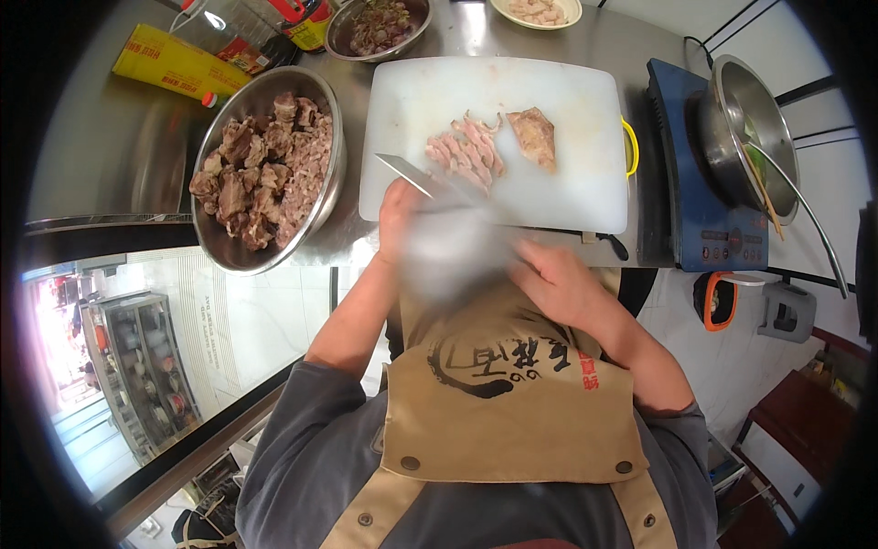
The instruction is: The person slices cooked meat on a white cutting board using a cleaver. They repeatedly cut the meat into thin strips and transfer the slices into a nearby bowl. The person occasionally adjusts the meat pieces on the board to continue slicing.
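A white cutting board bears sliced pale meat and one larger cooked piece to its right. My left hand is at the board's near left edge, beside a steel knife blade; its grip is hidden. Between my hands is a motion-blurred grey-white shape, too smeared to identify. My right hand has curled fingers against its right edge; whether they grip it is unclear. Left of the board, a steel bowl holds browned meat chunks and chopped meat.
A black knife handle lies along the board's near edge. A blue induction cooker at right carries a steel pot with chopsticks and a long metal handle. Behind the board are a smaller steel bowl, a pale bowl and a yellow box.
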The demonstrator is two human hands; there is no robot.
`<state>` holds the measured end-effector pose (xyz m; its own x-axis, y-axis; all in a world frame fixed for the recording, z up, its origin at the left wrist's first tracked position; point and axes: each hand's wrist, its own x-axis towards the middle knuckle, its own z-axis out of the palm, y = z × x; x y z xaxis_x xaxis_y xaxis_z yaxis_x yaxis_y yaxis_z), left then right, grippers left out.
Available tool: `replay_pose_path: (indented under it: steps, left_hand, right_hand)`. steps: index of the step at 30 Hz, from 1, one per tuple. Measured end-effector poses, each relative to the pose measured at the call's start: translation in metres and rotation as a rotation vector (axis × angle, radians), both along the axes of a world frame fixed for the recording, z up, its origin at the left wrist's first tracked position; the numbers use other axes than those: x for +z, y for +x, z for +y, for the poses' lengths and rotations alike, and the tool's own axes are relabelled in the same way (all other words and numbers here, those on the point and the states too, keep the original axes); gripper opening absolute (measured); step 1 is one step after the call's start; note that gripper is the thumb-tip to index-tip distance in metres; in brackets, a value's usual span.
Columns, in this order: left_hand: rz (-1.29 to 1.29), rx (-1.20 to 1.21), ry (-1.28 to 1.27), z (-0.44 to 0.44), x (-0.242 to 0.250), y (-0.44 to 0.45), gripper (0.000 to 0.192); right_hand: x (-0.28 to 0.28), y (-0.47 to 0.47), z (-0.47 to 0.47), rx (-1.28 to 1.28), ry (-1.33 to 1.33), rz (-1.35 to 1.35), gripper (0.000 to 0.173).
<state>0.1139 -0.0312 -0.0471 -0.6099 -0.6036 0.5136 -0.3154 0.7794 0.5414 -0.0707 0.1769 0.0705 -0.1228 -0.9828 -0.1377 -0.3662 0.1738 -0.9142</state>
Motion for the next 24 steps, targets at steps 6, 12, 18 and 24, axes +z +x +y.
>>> replay_pose_path:
  steps: [6,12,18,24]
  left_hand:
    - [0.066,-0.004,0.042,0.004,0.009,-0.004,0.027]
    - [-0.017,-0.025,0.033,0.002,0.01,0.001,0.029]
    - [0.063,0.11,0.348,0.002,0.003,-0.007,0.022]
    - [0.074,-0.003,-0.067,0.002,0.007,-0.005,0.019]
  right_hand:
    - [0.006,0.001,0.01,-0.008,0.053,-0.062,0.039]
    - [-0.02,0.007,-0.024,-0.02,-0.045,0.023,0.039]
    - [-0.018,-0.006,-0.036,-0.038,0.253,-0.286,0.041]
    - [0.005,0.003,0.002,-0.01,-0.004,-0.048,0.038]
